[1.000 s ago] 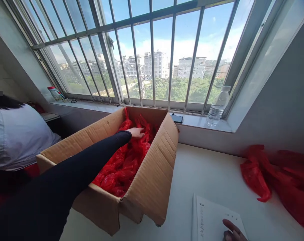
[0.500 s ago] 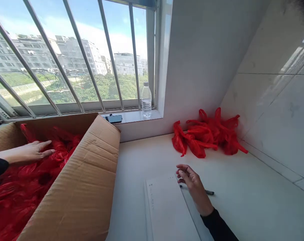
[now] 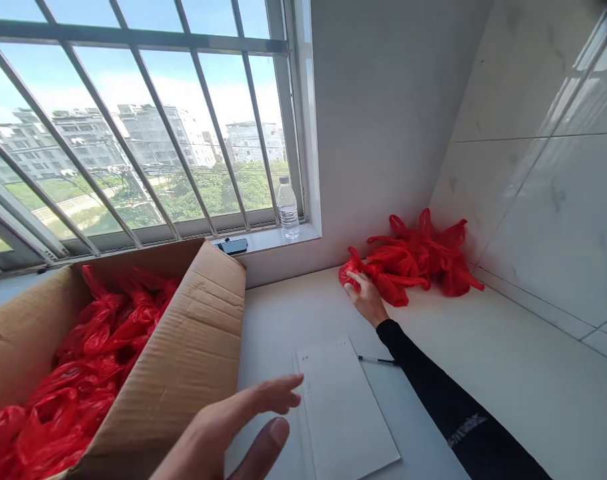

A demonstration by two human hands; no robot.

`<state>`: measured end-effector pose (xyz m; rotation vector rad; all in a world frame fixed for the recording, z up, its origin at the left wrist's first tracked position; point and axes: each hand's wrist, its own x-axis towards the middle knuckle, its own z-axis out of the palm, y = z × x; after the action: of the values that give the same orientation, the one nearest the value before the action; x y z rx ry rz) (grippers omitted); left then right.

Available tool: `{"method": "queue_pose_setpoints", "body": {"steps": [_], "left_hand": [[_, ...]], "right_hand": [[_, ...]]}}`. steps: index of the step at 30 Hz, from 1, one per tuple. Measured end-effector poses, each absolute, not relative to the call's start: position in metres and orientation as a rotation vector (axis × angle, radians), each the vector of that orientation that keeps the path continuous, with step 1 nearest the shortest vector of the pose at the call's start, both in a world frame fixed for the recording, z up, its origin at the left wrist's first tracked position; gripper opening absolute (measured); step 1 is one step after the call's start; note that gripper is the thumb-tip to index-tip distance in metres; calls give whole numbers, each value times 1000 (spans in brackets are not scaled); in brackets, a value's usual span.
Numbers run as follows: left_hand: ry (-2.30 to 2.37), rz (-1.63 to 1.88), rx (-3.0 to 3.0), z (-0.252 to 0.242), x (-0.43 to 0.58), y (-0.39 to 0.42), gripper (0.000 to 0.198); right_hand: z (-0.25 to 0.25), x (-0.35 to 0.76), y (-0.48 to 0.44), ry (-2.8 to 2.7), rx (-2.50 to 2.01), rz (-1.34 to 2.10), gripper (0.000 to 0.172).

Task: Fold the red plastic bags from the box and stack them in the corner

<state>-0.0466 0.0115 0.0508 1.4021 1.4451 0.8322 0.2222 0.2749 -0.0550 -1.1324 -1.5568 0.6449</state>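
Right hand (image 3: 364, 297) on the leftmost red bag (image 3: 353, 257), against the wall; whether it's gripped, can't tell! A pull could drag the tangled bags (image 3: 423, 257) too. Left hand (image 3: 233, 420) wide, empty, near the paper (image 3: 346, 413). Sleeve (image 3: 433, 380) could nudge the pen (image 3: 375, 360); the box (image 3: 183, 333) crowds the left.

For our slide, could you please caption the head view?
Right hand touching red bags, left hand open near white notebook.
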Motion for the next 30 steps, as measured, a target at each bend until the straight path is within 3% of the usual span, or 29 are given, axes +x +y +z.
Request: {"method": "queue_pose_setpoints", "body": {"steps": [2, 5, 7, 10, 14, 17, 21, 30], "left_hand": [[1442, 845, 1226, 6, -4, 17, 37], [1083, 1032, 600, -41, 23, 45, 47], [795, 1109, 352, -61, 24, 59, 49], [629, 1205, 232, -80, 19, 62, 39], [635, 1192, 255, -94, 15, 58, 43], [612, 1233, 320, -98, 16, 62, 35], [593, 1325, 401, -101, 21, 67, 24], [657, 1347, 451, -104, 23, 68, 29]], "right_hand": [[-41, 220, 235, -1572, -1037, 667, 43], [-30, 217, 164, -1679, -863, 780, 36], [-34, 218, 125, -1865, -683, 1005, 29], [-54, 217, 102, -1717, -677, 1241, 26], [-89, 201, 117, -1414, -887, 1273, 35], [-107, 185, 130, -1438, -893, 1351, 45], [-117, 177, 130, -1389, -847, 1410, 39], [-116, 186, 125, -1298, -782, 1495, 33]]}}
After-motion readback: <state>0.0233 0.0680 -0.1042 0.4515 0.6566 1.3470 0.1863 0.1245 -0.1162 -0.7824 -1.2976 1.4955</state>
